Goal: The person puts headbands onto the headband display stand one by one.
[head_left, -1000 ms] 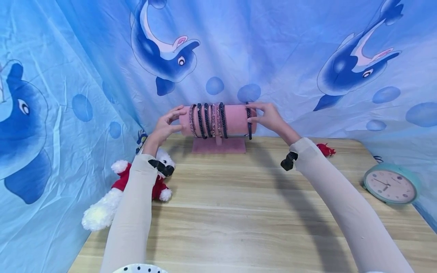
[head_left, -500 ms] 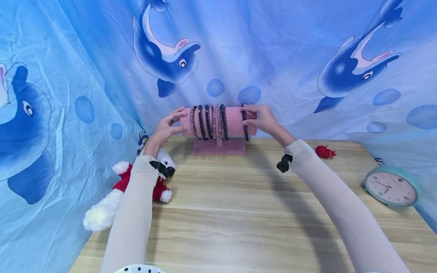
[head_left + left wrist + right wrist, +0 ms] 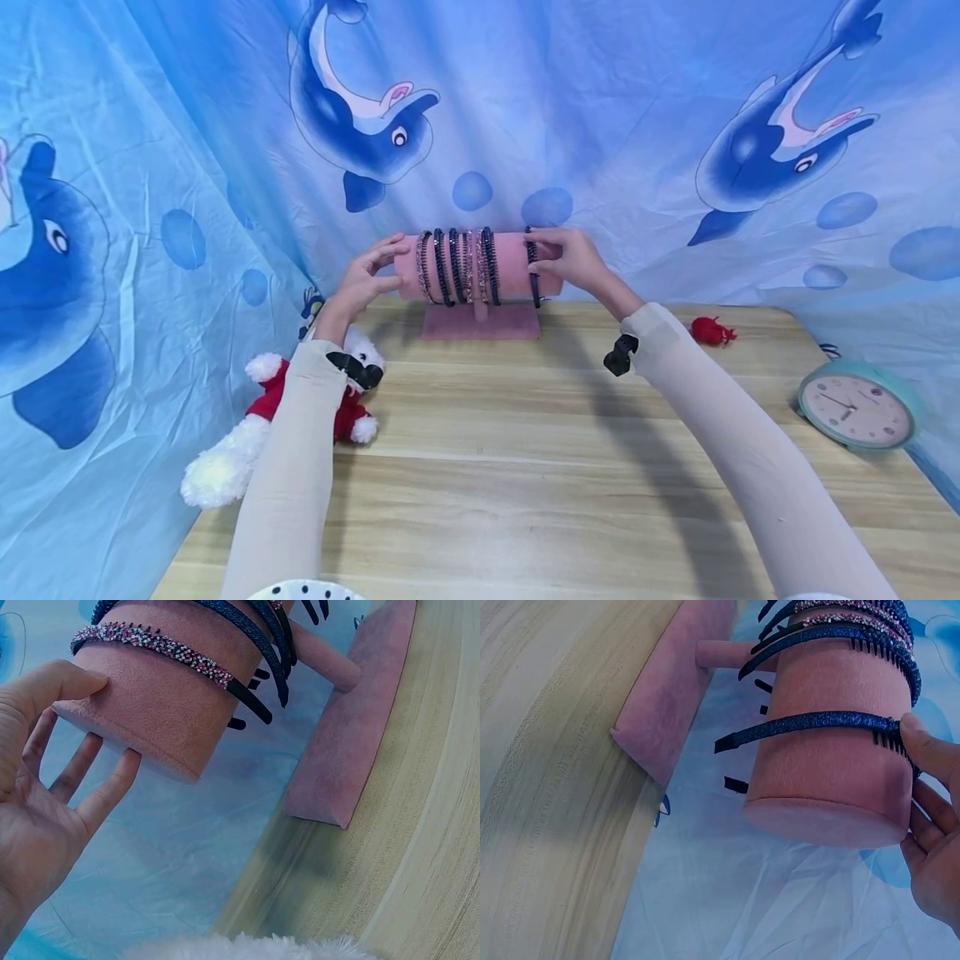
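Observation:
A pink velvety headband stand stands at the back of the table, its horizontal roll carried on a short post. Several glittery headbands, dark blue and pink-silver with comb teeth, straddle the roll's left and middle. My left hand holds the roll's left end, thumb on top and fingertips at the end edge in the left wrist view. With the right hand I pinch a dark blue glitter headband near the roll's right end. That headband sits over the roll, apart from the others, its tips sticking out past the roll.
A white plush toy in red clothing lies at the left, partly behind the left sleeve. A small red object sits at the back right, with a teal alarm clock nearer. Dolphin-print cloth hangs behind the wooden table.
My right hand has moved the dark blue headband leftward along the roll, from near its right end toward the others. The left hand has stayed on the left end.

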Action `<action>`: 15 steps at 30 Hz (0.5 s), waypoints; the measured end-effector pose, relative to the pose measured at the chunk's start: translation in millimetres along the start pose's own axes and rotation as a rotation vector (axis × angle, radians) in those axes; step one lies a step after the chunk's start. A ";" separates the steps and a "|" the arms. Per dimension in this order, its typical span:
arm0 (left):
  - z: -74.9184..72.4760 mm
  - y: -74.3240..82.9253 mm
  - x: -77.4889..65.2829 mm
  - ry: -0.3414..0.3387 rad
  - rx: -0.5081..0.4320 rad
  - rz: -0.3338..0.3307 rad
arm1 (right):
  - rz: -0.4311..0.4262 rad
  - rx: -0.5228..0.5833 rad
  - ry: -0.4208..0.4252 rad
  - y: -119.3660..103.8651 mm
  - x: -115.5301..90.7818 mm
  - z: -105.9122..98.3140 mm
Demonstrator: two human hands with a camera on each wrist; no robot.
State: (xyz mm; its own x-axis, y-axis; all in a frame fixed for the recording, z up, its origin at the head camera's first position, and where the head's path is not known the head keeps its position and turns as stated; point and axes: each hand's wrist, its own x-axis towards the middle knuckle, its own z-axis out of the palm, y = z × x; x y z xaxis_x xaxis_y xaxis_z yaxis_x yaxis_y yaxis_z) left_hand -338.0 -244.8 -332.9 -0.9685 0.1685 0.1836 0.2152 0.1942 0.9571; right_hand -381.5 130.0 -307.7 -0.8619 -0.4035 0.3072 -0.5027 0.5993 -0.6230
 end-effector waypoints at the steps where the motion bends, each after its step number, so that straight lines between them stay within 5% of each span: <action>1: -0.6 0.3 0.3 0.000 0.001 0.000 | -0.001 0.006 0.000 0.4 0.7 0.1; 15: -1.5 -2.8 0.6 0.001 0.003 0.028 | 0.007 0.116 -0.012 0.5 5.3 4.9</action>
State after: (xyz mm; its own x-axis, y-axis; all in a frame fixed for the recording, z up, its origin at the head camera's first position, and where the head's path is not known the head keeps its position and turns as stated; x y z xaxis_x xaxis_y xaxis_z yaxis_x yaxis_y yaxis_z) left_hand -339.4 -246.6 -335.2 -0.9621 0.1730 0.2110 0.2431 0.1927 0.9507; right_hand -386.0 124.8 -310.0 -0.8640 -0.4082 0.2947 -0.4851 0.5185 -0.7041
